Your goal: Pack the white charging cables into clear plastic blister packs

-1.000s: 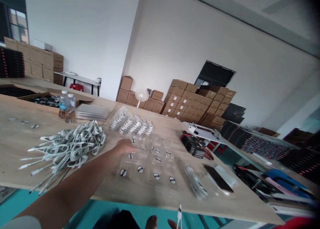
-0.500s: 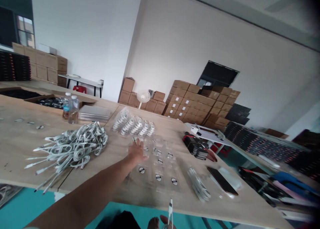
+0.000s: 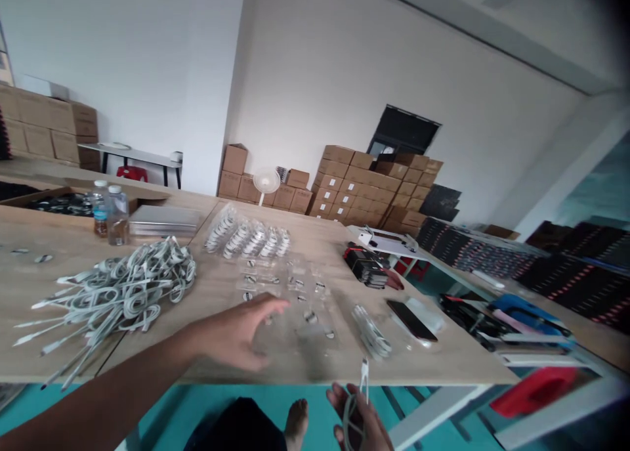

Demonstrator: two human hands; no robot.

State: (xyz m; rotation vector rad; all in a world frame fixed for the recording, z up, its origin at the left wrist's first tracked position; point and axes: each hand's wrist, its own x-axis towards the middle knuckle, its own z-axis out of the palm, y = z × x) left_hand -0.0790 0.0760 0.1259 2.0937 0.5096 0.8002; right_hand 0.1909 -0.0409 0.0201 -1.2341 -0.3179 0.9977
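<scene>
My left hand (image 3: 241, 333) hovers above the near part of the table, fingers and thumb spread, nothing in it. Beneath and beyond it lie clear plastic bags (image 3: 310, 318) with small black-and-white labels. Low in the view, in front of the table edge, my right hand (image 3: 361, 418) is closed on a coiled white charging cable (image 3: 350, 415), its plug end pointing up. A heap of loose white cables (image 3: 142, 283) lies to the left. Farther back are bagged, coiled cables (image 3: 251, 236) in rows.
On the table's right are a bundle of white cables (image 3: 371, 333), a dark phone (image 3: 411, 320) and a strapped stack of black packs (image 3: 367, 265). Two bottles (image 3: 118, 216) and a silver stack (image 3: 165, 221) stand at the back left. Cardboard boxes (image 3: 364, 182) line the wall.
My left hand has pulled back toward me from the labelled bags. My right hand with the cable has risen further into view. The view has turned to the right.
</scene>
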